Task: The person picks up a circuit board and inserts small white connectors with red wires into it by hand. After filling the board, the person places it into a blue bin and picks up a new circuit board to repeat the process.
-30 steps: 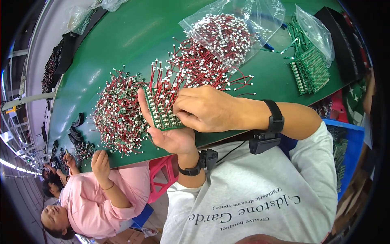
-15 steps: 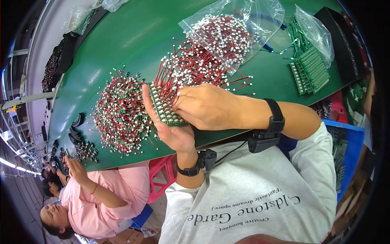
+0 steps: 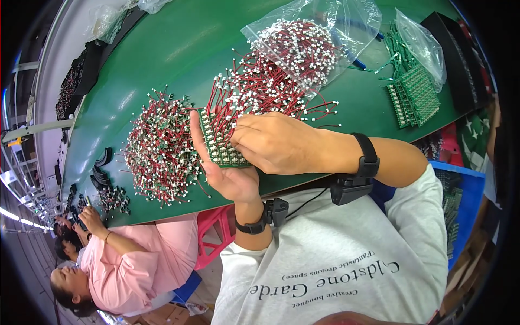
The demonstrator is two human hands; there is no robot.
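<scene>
My left hand (image 3: pixel 235 183) supports a green circuit board panel (image 3: pixel 225 151) from beneath, thumb and a finger along its left and lower edges. Rows of small pale connectors cover the panel. Red wires with white plugs (image 3: pixel 219 105) stand up from its far part. My right hand (image 3: pixel 279 143) is closed over the panel's right side, fingertips pinched together against the rows. Whatever lies between those fingertips is hidden. Left of the panel lies a big heap of red-wired small boards (image 3: pixel 160 149). Beyond it, loose red wires with white plugs (image 3: pixel 271 86) spread over the green table (image 3: pixel 179 49).
A clear plastic bag (image 3: pixel 346 32) partly covers the wire pile. More green panels (image 3: pixel 414 97) are stacked at the right beside a black box (image 3: pixel 452 59). A blue bin (image 3: pixel 466 216) stands at my right. At left sits a co-worker in pink (image 3: pixel 130 265), near black parts (image 3: pixel 103 173).
My right fingers have shifted very slightly over the panel; both hands otherwise keep their places. The co-worker's hand at the left has moved a little left and down.
</scene>
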